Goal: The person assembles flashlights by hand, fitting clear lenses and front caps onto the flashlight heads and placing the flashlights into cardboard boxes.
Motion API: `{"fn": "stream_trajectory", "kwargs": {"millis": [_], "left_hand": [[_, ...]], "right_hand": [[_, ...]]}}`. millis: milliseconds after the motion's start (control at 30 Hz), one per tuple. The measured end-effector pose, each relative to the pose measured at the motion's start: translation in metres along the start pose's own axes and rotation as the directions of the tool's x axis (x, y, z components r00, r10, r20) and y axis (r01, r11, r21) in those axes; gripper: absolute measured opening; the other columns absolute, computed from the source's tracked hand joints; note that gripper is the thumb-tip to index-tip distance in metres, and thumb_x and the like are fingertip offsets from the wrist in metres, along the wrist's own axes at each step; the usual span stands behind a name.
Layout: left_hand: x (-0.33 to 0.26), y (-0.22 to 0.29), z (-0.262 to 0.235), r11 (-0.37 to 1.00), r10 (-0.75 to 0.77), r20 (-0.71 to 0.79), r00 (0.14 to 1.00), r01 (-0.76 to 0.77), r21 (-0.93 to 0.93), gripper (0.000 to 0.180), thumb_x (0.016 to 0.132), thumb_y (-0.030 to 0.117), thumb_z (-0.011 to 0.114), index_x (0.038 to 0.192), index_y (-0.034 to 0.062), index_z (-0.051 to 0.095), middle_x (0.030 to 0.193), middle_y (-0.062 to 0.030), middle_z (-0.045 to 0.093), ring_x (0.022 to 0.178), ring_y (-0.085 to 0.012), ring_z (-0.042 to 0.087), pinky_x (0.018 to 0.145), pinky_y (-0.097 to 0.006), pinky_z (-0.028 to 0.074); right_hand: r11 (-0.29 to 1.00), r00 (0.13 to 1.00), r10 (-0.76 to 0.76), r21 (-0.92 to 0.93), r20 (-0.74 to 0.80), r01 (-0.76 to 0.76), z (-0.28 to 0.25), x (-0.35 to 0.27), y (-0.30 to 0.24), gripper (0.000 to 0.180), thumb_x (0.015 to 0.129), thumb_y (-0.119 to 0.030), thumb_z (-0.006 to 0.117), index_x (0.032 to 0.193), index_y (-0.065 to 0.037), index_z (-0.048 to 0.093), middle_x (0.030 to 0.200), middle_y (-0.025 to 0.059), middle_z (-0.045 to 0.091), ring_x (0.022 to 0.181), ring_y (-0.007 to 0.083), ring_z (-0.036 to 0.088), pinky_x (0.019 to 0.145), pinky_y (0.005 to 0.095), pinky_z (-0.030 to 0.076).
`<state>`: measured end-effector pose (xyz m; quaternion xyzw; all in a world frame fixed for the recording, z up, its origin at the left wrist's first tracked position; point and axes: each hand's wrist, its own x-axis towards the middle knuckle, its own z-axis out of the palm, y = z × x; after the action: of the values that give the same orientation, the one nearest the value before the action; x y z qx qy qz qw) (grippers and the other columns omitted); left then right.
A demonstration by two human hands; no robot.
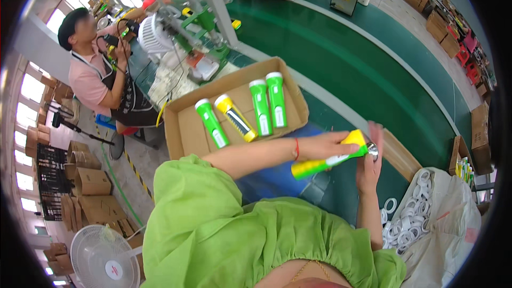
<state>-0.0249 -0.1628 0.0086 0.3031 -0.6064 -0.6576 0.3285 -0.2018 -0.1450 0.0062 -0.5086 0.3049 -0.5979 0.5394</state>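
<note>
On my feed I count five flashlights. Four lie side by side in one shallow cardboard box (234, 83), three green flashlights (261, 108) and one yellow flashlight (236, 118) with a black stripe, all smooth and glossy like plastic, tubes that flare toward white-ringed heads. The fifth, a yellow-and-green flashlight (322, 165), is up in my hands, to the right of the box. My left hand (321, 146) grasps it, fingers wrapped over its body near the wide end; one red string circles that wrist. At this wide end is one shiny silver cup (372, 152), rounded like a mirror. My right hand (369, 172) is right at the cup, fingers stretched upward and blurred; I cannot tell whether they grip it. Farther right, a heap of white rings (408, 229), too many to count, fills a creased, pale woven sack (453, 210). One co-worker (92, 82) sits at left.
</note>
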Motion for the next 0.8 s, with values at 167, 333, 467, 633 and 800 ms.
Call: {"fn": "stream_trajectory", "kwargs": {"millis": [167,333,467,633,800], "left_hand": [[-0.070,0.015,0.022,0.884,-0.156,0.212,0.965,0.232,-0.406,0.040,0.089,0.026,0.060,0.120,0.0048,0.047,0.094,-0.0021,0.057,0.085,-0.0111,0.058,0.074,-0.027,0.049],[-0.087,-0.001,0.051,0.965,-0.160,0.230,0.960,0.103,0.240,0.050,0.086,0.031,0.064,0.121,0.0016,0.045,0.103,-0.0061,0.054,0.098,-0.0148,0.052,0.083,-0.029,0.044],[-0.090,-0.006,0.072,0.991,-0.125,0.007,0.992,0.125,-0.057,0.060,0.093,0.044,0.052,0.131,0.0013,0.035,0.115,-0.0108,0.048,0.109,-0.0170,0.046,0.092,-0.030,0.040],[-0.091,-0.021,0.099,0.998,0.019,-0.060,0.998,-0.015,0.067,0.053,0.098,0.037,0.046,0.136,0.0039,0.032,0.123,-0.0098,0.047,0.117,-0.0156,0.043,0.097,-0.029,0.037],[-0.101,-0.026,0.103,0.983,-0.141,-0.010,0.990,0.139,-0.120,0.045,0.095,0.023,0.055,0.134,0.0066,0.039,0.111,-0.0028,0.052,0.100,-0.0092,0.049,0.085,-0.026,0.044]], "right_hand": [[0.951,0.956,0.210,-0.269,0.204,-0.152,-0.005,-0.043,-0.013,0.051,0.089,-0.015,0.057,0.136,-0.002,0.044,0.122,0.0113,0.055,0.106,0.0179,0.056,0.091,0.0299,0.045],[0.920,0.963,0.171,-0.382,0.206,-0.082,0.000,-0.074,-0.024,0.054,0.077,0.001,0.067,0.129,-0.004,0.054,0.125,0.0121,0.057,0.108,0.0190,0.057,0.087,0.0276,0.048],[0.840,0.895,0.094,-0.518,0.435,0.163,0.003,-0.089,-0.046,0.045,0.084,-0.009,0.059,0.127,0.000,0.053,0.133,0.0185,0.049,0.122,0.0293,0.049,0.099,0.0383,0.040],[0.594,0.866,-0.029,-0.688,0.499,0.416,0.004,-0.118,-0.052,0.044,0.088,-0.014,0.051,0.130,0.002,0.048,0.141,0.0212,0.040,0.133,0.0374,0.036,0.109,0.0476,0.026],[0.579,0.840,-0.054,-0.668,0.540,0.467,-0.010,-0.125,-0.053,0.043,0.085,-0.005,0.058,0.127,0.001,0.051,0.136,0.0163,0.047,0.128,0.0313,0.044,0.107,0.0441,0.032]]}}
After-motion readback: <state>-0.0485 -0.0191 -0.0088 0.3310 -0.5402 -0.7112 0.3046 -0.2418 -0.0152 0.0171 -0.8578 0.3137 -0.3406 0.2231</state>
